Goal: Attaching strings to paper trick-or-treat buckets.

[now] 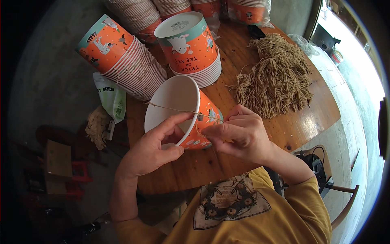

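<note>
Above the wooden worktop [260, 122], the left hand [152, 148] grips the rim of an orange paper bucket [178, 110] lying on its side. The right hand [239, 134] pinches a tan cord [174, 108] stretched across the bucket's mouth, with a heap of cords [276, 77] just beyond.

A round wooden table [284, 126] carries the work. On it lie a heap of tan cords [276, 79] at the right, stacks of orange paper buckets [130, 67] lying on their sides, and bagged stacks [248, 12] at the far edge.
</note>
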`<move>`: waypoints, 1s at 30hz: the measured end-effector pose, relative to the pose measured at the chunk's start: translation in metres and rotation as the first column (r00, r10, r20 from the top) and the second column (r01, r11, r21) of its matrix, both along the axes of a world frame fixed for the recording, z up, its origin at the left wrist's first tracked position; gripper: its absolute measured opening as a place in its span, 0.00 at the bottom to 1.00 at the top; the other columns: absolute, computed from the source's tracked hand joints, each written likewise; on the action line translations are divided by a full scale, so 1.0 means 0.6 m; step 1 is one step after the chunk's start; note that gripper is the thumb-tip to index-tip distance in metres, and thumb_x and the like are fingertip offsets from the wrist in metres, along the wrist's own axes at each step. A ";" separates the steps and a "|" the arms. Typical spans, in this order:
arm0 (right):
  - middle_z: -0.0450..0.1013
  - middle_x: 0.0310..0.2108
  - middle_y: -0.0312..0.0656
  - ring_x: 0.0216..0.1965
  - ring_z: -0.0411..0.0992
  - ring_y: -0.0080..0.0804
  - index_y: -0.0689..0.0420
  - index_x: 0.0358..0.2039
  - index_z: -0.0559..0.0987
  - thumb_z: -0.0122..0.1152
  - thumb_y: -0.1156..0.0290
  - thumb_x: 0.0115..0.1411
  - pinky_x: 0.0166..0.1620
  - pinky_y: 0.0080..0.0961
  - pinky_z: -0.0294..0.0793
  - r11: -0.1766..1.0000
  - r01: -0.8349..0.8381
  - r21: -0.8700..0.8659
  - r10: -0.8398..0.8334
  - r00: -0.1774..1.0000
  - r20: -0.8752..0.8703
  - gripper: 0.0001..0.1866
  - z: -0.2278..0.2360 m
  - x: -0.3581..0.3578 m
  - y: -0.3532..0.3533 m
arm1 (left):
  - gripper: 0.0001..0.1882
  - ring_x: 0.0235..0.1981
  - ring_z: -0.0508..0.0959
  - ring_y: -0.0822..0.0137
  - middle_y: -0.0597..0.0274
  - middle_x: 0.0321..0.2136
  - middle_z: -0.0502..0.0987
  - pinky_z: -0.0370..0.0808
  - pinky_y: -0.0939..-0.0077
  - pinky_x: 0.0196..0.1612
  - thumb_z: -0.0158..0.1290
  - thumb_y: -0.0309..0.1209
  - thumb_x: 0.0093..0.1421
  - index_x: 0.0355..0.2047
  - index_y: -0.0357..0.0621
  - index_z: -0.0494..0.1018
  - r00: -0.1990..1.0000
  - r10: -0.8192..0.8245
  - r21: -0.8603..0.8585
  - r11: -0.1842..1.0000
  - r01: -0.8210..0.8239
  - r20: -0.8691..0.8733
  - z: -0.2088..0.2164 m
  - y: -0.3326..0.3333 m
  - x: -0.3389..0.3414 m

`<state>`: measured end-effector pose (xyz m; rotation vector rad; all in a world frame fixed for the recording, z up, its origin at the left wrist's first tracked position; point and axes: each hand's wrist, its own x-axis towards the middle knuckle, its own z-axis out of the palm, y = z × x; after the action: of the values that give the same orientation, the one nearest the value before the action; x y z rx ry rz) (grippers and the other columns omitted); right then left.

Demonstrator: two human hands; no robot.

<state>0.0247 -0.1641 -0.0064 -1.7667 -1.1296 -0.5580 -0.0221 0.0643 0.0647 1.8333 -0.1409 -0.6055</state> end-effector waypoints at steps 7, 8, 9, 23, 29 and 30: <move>0.69 0.17 0.36 0.16 0.67 0.25 0.55 0.33 0.78 0.61 0.76 0.51 0.22 0.21 0.67 0.993 0.113 -0.036 -0.119 0.938 -0.324 0.07 -0.001 -0.013 0.005 | 0.35 0.45 0.70 0.73 0.62 0.42 0.70 0.66 0.75 0.52 0.50 0.20 0.56 0.64 0.40 0.52 0.999 0.011 -0.018 1.000 -0.012 -0.039 0.003 -0.004 0.002; 0.69 0.18 0.38 0.16 0.68 0.27 0.56 0.33 0.78 0.61 0.75 0.52 0.21 0.22 0.66 0.994 0.104 -0.039 -0.112 0.935 -0.337 0.07 -0.001 -0.013 0.006 | 0.35 0.45 0.70 0.73 0.62 0.43 0.70 0.66 0.75 0.52 0.50 0.20 0.56 0.64 0.40 0.52 0.999 0.010 -0.023 1.000 -0.011 -0.039 0.003 -0.005 0.002; 0.69 0.18 0.38 0.16 0.68 0.27 0.56 0.33 0.78 0.61 0.75 0.52 0.21 0.22 0.66 0.994 0.104 -0.039 -0.111 0.935 -0.338 0.07 0.000 -0.013 0.007 | 0.35 0.46 0.70 0.72 0.62 0.43 0.70 0.66 0.74 0.52 0.49 0.20 0.56 0.64 0.40 0.52 0.999 0.009 -0.027 1.000 -0.010 -0.039 0.003 -0.005 0.002; 0.72 0.19 0.37 0.22 0.70 0.29 0.57 0.34 0.80 0.61 0.74 0.55 0.30 0.26 0.69 0.997 0.040 0.063 -0.013 0.920 -0.392 0.05 -0.001 -0.015 -0.001 | 0.34 0.39 0.72 0.72 0.62 0.38 0.70 0.71 0.76 0.46 0.47 0.15 0.57 0.63 0.49 0.53 0.932 0.050 0.063 0.995 -0.077 0.360 -0.010 -0.027 -0.003; 0.75 0.23 0.38 0.27 0.73 0.35 0.55 0.35 0.79 0.60 0.72 0.56 0.39 0.29 0.69 1.000 -0.007 0.020 0.014 0.905 -0.424 0.06 0.011 -0.015 0.002 | 0.20 0.36 0.75 0.61 0.59 0.35 0.71 0.72 0.72 0.38 0.53 0.18 0.56 0.50 0.46 0.69 0.706 -0.120 0.231 0.971 -0.063 0.698 -0.018 -0.046 0.006; 0.75 0.23 0.38 0.27 0.73 0.35 0.55 0.35 0.79 0.60 0.72 0.56 0.39 0.29 0.69 1.000 -0.007 0.018 0.015 0.906 -0.423 0.06 0.009 -0.013 0.004 | 0.20 0.36 0.75 0.61 0.59 0.35 0.71 0.72 0.72 0.38 0.53 0.18 0.56 0.50 0.46 0.69 0.705 -0.119 0.230 0.971 -0.064 0.699 -0.020 -0.050 0.008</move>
<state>0.0169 -0.1619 -0.0010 -1.7555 -0.8245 -0.1575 -0.0175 0.0345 0.0524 2.2262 -0.6410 0.1210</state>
